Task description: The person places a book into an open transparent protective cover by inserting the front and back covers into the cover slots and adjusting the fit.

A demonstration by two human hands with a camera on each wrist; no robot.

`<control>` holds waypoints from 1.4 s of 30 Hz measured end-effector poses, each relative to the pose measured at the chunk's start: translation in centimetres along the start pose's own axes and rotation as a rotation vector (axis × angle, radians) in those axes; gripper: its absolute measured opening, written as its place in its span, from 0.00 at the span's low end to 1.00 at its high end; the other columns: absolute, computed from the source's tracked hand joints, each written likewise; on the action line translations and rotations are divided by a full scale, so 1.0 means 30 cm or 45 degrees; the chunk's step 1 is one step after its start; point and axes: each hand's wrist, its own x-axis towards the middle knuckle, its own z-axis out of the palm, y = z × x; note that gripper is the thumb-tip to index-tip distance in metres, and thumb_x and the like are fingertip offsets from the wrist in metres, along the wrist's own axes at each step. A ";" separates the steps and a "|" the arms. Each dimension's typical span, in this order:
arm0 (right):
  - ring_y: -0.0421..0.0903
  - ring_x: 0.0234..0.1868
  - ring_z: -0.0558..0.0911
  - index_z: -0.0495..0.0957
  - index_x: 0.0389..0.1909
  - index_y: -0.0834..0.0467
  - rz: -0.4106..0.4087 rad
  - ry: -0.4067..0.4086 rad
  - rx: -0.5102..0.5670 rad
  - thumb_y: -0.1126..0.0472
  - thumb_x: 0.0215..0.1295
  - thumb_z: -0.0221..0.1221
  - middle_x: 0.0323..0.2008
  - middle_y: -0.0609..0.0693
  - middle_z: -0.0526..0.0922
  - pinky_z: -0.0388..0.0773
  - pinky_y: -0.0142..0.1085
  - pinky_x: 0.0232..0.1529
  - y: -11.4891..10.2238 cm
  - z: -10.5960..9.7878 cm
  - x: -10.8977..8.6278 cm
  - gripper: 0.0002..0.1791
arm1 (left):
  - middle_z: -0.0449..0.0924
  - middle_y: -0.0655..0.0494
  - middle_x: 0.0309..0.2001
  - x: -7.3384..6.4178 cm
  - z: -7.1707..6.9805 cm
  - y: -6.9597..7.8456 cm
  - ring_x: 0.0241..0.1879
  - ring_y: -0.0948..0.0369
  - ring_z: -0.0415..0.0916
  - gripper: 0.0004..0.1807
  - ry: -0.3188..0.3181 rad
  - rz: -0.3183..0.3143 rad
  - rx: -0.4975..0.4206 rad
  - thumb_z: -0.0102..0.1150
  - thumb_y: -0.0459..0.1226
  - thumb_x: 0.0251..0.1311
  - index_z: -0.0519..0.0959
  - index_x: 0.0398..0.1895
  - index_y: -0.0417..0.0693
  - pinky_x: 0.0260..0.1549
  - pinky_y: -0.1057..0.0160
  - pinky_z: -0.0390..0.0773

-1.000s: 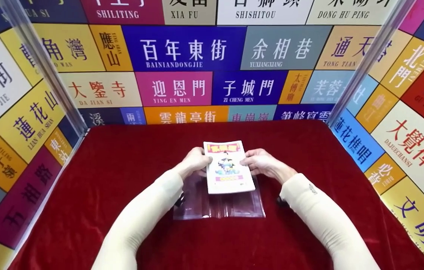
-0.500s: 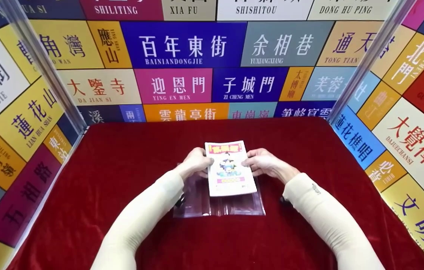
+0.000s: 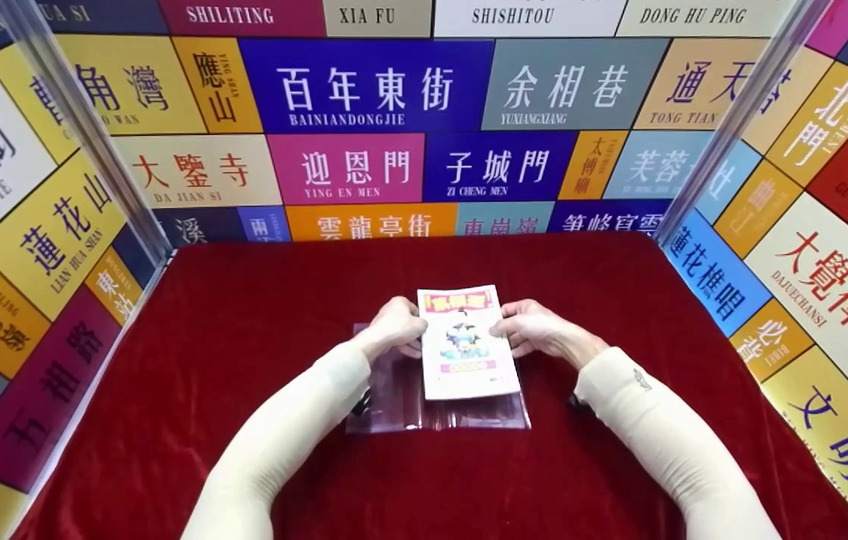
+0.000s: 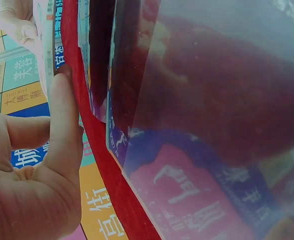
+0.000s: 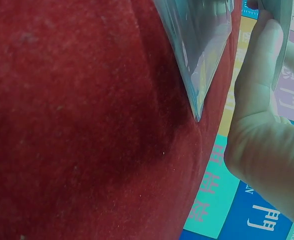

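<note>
The left hand (image 3: pixel 396 328) and right hand (image 3: pixel 540 331) grip opposite long edges of a rectangular paper booklet (image 3: pixel 467 379), thumbs on its printed white face. Seen from here, it is raised over a glossy, transparent plastic cover (image 3: pixel 394 405) on the desk (image 3: pixel 259 300), draped in plush red cloth (image 3: pixel 364 480).

2 hands (image 3: pixel 395 328) (image 3: pixel 544 330), 1 bklt (image 3: pixel 469 349), 1 plastic cvr (image 3: pixel 394 409) & 1 cloth (image 3: pixel 281 300).
</note>
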 end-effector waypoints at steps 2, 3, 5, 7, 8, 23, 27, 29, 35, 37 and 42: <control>0.43 0.32 0.93 0.82 0.49 0.58 0.009 0.001 0.001 0.65 0.74 0.65 0.35 0.48 0.95 0.88 0.32 0.27 0.003 -0.002 -0.003 0.07 | 0.85 0.47 0.30 -0.001 0.003 0.001 0.23 0.58 0.87 0.06 0.005 -0.004 0.010 0.53 0.28 0.69 0.79 0.35 0.39 0.28 0.60 0.93; 0.43 0.31 0.93 0.82 0.50 0.58 0.014 0.001 0.000 0.64 0.75 0.64 0.35 0.48 0.95 0.88 0.32 0.27 0.005 -0.003 -0.004 0.07 | 0.85 0.47 0.30 -0.001 0.005 0.001 0.23 0.58 0.87 0.06 0.006 -0.005 0.012 0.53 0.28 0.69 0.79 0.34 0.40 0.27 0.61 0.92; 0.43 0.30 0.93 0.83 0.53 0.60 0.022 -0.003 0.005 0.63 0.76 0.63 0.35 0.48 0.95 0.88 0.32 0.27 0.009 -0.004 -0.004 0.09 | 0.86 0.47 0.30 -0.003 0.007 0.001 0.22 0.59 0.87 0.05 0.005 -0.004 0.020 0.54 0.28 0.68 0.79 0.34 0.40 0.26 0.61 0.92; 0.43 0.30 0.93 0.83 0.56 0.60 0.029 -0.007 0.007 0.63 0.77 0.63 0.35 0.48 0.95 0.88 0.32 0.27 0.014 -0.006 -0.003 0.11 | 0.87 0.47 0.29 -0.005 0.009 0.000 0.21 0.59 0.87 0.05 0.000 -0.008 0.028 0.55 0.29 0.67 0.80 0.35 0.39 0.25 0.62 0.91; 0.43 0.30 0.93 0.83 0.57 0.61 0.032 -0.010 0.001 0.63 0.77 0.63 0.35 0.48 0.95 0.88 0.32 0.27 0.015 -0.006 -0.003 0.12 | 0.87 0.47 0.28 -0.007 0.010 -0.002 0.20 0.60 0.87 0.05 -0.006 -0.010 0.035 0.56 0.29 0.67 0.81 0.35 0.38 0.24 0.62 0.91; 0.41 0.28 0.91 0.85 0.59 0.62 0.058 -0.037 -0.126 0.60 0.76 0.65 0.36 0.48 0.95 0.90 0.34 0.31 0.034 -0.016 -0.024 0.16 | 0.91 0.46 0.26 -0.021 0.002 -0.015 0.20 0.63 0.87 0.10 -0.194 -0.053 0.049 0.61 0.31 0.74 0.86 0.44 0.29 0.21 0.67 0.87; 0.40 0.26 0.90 0.86 0.57 0.61 0.066 -0.032 -0.161 0.59 0.75 0.66 0.36 0.48 0.96 0.89 0.33 0.29 0.042 -0.015 -0.024 0.15 | 0.86 0.54 0.20 -0.020 0.006 -0.017 0.18 0.66 0.82 0.07 -0.185 -0.067 0.130 0.62 0.31 0.70 0.86 0.35 0.37 0.18 0.69 0.82; 0.40 0.25 0.89 0.87 0.55 0.61 0.076 -0.031 -0.176 0.59 0.75 0.67 0.35 0.49 0.96 0.89 0.33 0.28 0.047 -0.013 -0.024 0.14 | 0.83 0.57 0.16 -0.018 0.010 -0.021 0.15 0.68 0.79 0.09 -0.176 -0.069 0.192 0.62 0.31 0.69 0.85 0.28 0.42 0.16 0.70 0.79; 0.38 0.21 0.85 0.87 0.53 0.62 0.104 -0.021 -0.219 0.60 0.73 0.68 0.33 0.49 0.95 0.88 0.32 0.26 0.055 -0.001 -0.031 0.13 | 0.79 0.60 0.10 -0.007 0.022 -0.033 0.11 0.68 0.74 0.16 -0.162 -0.071 0.312 0.63 0.31 0.66 0.82 0.18 0.49 0.11 0.70 0.72; 0.38 0.20 0.84 0.87 0.51 0.62 0.107 -0.018 -0.233 0.61 0.73 0.68 0.32 0.48 0.94 0.87 0.31 0.26 0.059 0.002 -0.031 0.12 | 0.78 0.60 0.10 -0.005 0.026 -0.034 0.11 0.68 0.74 0.15 -0.158 -0.070 0.334 0.64 0.31 0.65 0.82 0.18 0.49 0.11 0.70 0.71; 0.36 0.18 0.82 0.87 0.48 0.62 0.103 0.002 -0.264 0.61 0.70 0.67 0.29 0.47 0.92 0.86 0.29 0.24 0.065 0.004 -0.031 0.10 | 0.79 0.59 0.10 0.000 0.038 -0.030 0.12 0.66 0.75 0.11 -0.133 -0.070 0.368 0.66 0.32 0.64 0.84 0.22 0.46 0.11 0.70 0.70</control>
